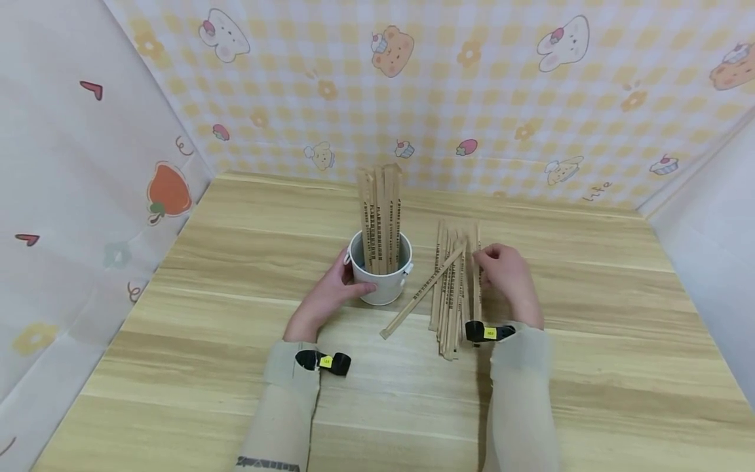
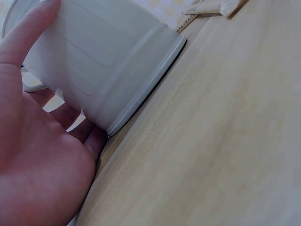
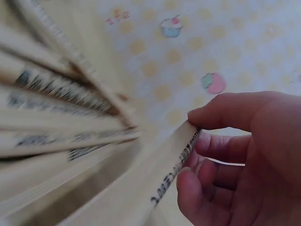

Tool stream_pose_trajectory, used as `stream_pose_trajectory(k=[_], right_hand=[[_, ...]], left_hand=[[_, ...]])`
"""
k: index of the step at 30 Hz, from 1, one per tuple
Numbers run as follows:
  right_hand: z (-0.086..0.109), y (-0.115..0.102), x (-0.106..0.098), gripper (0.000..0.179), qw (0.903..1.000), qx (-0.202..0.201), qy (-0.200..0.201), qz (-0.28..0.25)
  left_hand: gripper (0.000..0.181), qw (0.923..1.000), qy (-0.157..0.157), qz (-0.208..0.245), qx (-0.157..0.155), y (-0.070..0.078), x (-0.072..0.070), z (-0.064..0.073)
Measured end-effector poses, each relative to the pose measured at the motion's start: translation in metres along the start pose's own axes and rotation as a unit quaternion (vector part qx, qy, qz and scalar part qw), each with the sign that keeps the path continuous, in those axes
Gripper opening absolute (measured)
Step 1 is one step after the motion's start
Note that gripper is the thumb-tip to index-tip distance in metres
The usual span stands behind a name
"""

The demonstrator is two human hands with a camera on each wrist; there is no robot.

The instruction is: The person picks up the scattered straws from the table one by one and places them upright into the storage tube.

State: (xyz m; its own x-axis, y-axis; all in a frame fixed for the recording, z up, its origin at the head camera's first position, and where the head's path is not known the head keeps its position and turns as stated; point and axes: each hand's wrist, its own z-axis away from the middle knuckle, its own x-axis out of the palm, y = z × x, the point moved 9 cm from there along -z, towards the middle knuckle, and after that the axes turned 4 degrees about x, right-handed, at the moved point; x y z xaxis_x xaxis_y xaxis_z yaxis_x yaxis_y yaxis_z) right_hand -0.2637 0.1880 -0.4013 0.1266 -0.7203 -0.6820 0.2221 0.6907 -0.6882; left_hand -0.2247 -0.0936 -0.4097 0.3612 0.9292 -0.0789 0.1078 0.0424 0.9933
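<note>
A small white metal bucket [image 1: 385, 292] stands on the table, with several paper-wrapped straws [image 1: 380, 219] upright in it. My left hand [image 1: 328, 292] grips the bucket from its left side; in the left wrist view the thumb lies along the wall [image 2: 99, 56] and the fingers reach behind it. To the right lies a loose pile of wrapped straws [image 1: 449, 301] with printed dark lettering. At the pile's right edge my right hand [image 1: 507, 274] pinches one wrapped straw [image 3: 136, 188] near its upper end, between thumb and fingers. Part of that straw's lower end is hidden by the wrist strap.
One wrapped straw [image 1: 415, 300] lies slantwise between bucket and pile, its top end over the pile. Behind the wooden table [image 1: 590, 275] hangs a yellow checked cloth [image 1: 472, 85]. Pale sheets stand at the left and right sides.
</note>
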Motion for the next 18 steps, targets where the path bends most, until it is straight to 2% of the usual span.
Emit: stream_pose_trajectory(k=[5,10,13,16,18], right_hand=[[0.012,-0.027,-0.021,0.036,0.9967,-0.048,0.056,-0.034],[0.029,-0.06,-0.04,0.041,0.9822,-0.104,0.136,-0.078],[0.043,-0.08,-0.05,0.038,0.9619,-0.151,0.186,-0.132],[0.057,-0.096,-0.06,0.031,0.9315,-0.201,0.226,-0.202],[0.065,-0.106,-0.063,0.027,0.9117,-0.229,0.238,-0.244]], left_hand=[[0.093,1.0,0.001,0.0,-0.003,-0.001,0.0,-0.001],[0.094,0.9997,0.002,0.025,0.002,-0.004,-0.001,-0.002],[0.093,0.9995,0.008,0.03,0.0,-0.013,-0.004,-0.004],[0.091,0.9998,0.01,0.016,-0.002,-0.022,-0.006,-0.006],[0.089,0.9999,0.008,0.008,0.003,-0.025,-0.006,-0.006]])
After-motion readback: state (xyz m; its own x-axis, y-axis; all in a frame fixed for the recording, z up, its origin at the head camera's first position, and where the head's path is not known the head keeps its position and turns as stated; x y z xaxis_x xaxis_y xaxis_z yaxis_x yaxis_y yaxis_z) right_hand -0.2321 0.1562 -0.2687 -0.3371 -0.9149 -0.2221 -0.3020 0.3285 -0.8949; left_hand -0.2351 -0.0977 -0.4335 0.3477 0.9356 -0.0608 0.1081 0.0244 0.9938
